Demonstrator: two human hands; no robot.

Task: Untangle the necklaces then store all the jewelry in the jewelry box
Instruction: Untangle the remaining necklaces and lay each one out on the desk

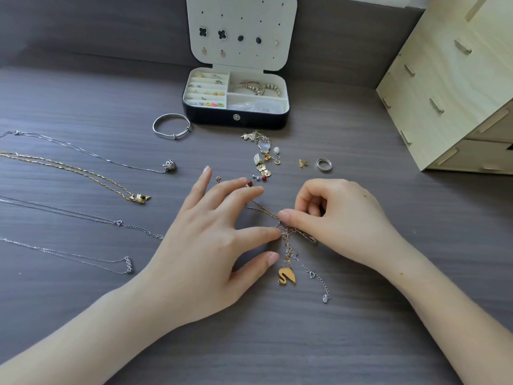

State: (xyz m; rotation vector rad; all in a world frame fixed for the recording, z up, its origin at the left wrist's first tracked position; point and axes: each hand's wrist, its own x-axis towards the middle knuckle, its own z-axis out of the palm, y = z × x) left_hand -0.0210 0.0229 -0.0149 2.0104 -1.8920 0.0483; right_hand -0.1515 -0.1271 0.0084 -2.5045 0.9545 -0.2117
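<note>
In front of the box (258, 120), the right hand (347, 218) pinches the tangle (292, 234) with curled fingers; the left hand (211, 245) has its fingers spread, forefinger touching it.

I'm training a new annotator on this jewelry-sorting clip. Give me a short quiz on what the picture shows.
1. True or false: the jewelry box is closed.
2. Which pendant trails from the tangled chains that the right hand pinches? A) heart B) gold swan C) cross
3. Fill in: the silver bangle lies on the table by the box's front-___ corner.
Key: 1 false, it is open. 2 B. 3 left.
</note>
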